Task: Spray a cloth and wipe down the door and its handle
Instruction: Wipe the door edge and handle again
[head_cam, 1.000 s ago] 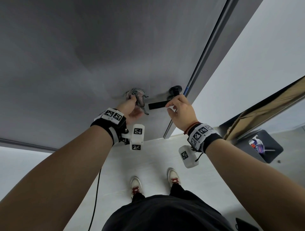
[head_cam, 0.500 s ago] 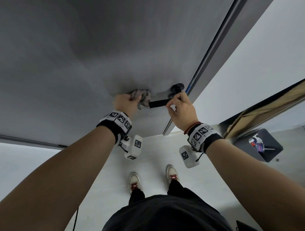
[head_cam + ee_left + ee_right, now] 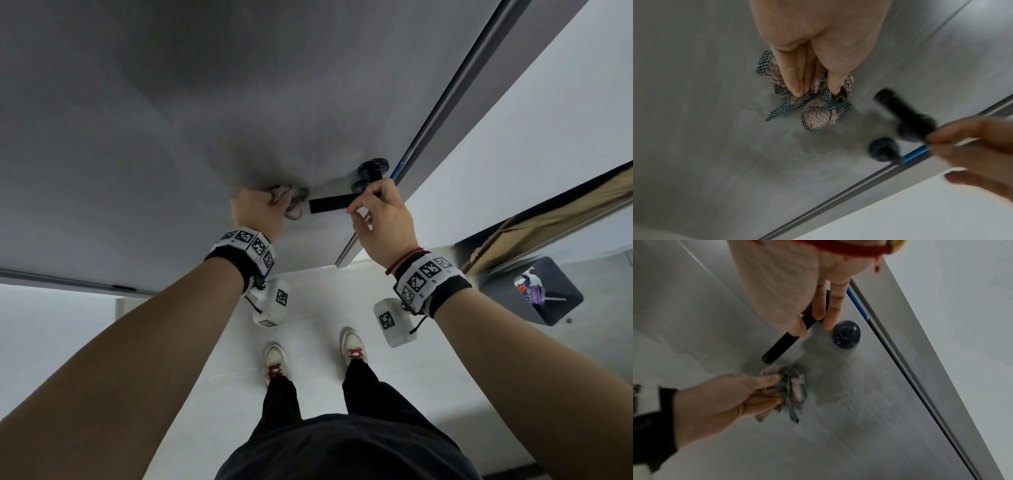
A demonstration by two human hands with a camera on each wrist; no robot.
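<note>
Cloth (image 3: pixel 819 107): small, crumpled, pinkish weave with a checked border. Bunched against the grey door (image 3: pixel 171 137), just left of the free end of the handle. Loose border strips trail below the bunch.

Left hand (image 3: pixel 258 209): fingers curled over the cloth, fingertips (image 3: pixel 795 91) pinning it to the door face. The bunched grip likely gives a firm pad for rubbing. Blurred in the head and right wrist views.

Door: flat, matte grey. A darker, damp-looking patch (image 3: pixel 830 386) lies beside the cloth, below the handle, which suggests wiping is under way here.

Handle (image 3: pixel 334 202): black lever, level, on a round black mount. A second round black fitting (image 3: pixel 846 335) sits just beside it, near the door edge.

Right hand (image 3: pixel 382 219): thumb and fingers lightly closed round the lever near its mount; fingers mostly straight, a loose hold. Probably steadies the door against the push of the wiping hand.

Door edge: metal strip with a short blue piece (image 3: pixel 858 305).

Spray bottle (image 3: pixel 529 286): lies on a dark stand, well apart to the right.

Floor (image 3: pixel 308 308): pale; the person's shoes stand on it below the hands.
</note>
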